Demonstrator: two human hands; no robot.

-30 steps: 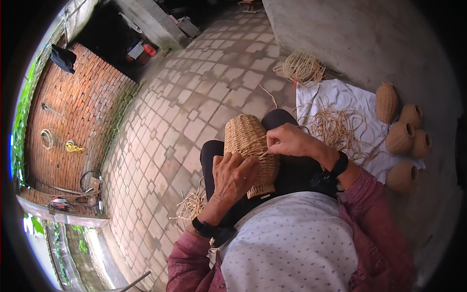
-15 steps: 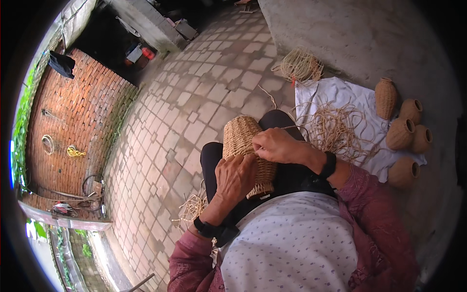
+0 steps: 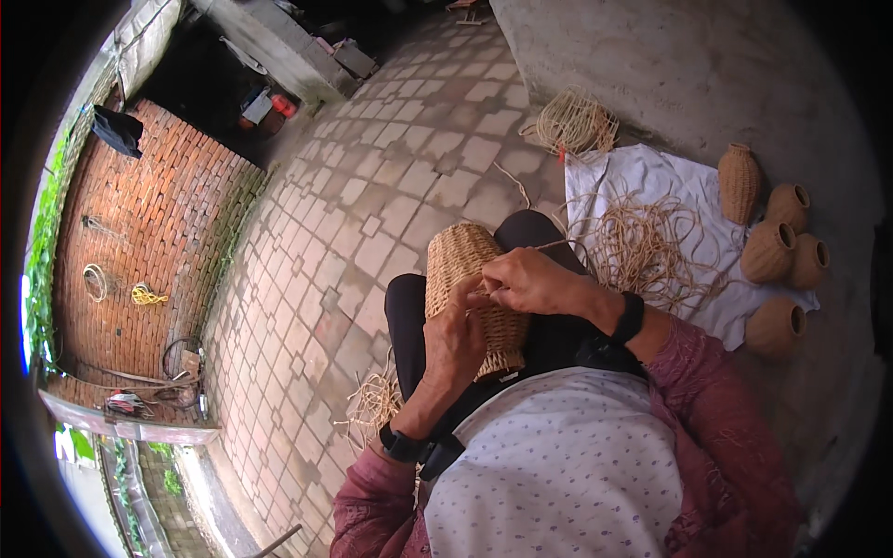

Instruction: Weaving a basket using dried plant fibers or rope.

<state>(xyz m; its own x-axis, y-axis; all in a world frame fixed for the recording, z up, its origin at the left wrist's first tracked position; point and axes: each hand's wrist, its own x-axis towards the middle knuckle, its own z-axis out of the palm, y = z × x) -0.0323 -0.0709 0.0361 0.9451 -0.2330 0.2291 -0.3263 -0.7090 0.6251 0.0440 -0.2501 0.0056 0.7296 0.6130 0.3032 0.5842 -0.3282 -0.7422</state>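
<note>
A woven straw-coloured basket (image 3: 462, 249) lies across my lap, its wide end toward my knees and its narrower end against my shirt. My right hand (image 3: 535, 283) is closed in a pinch at the basket's upper side. From behind it a strand of straw cord (image 3: 561, 244) runs over my right knee to a loose cord heap (image 3: 642, 244). On the basket's left side rests my left hand (image 3: 456, 337), fingers bent, its index finger and thumb reaching the right fingertips. What the left fingertips pinch is too small to make out.
The cord heap lies on a white cloth (image 3: 595, 177) at my right. Several finished-looking woven vessels (image 3: 768, 252) stand or lie at its far edge. A cord coil (image 3: 577, 124) sits by the wall, and loose strands (image 3: 372, 406) lie beside my left leg on paving (image 3: 321, 279).
My left hand has turned, its index finger now raised to the right fingertips instead of the knuckles lying over the basket. The right hand and basket have barely moved.
</note>
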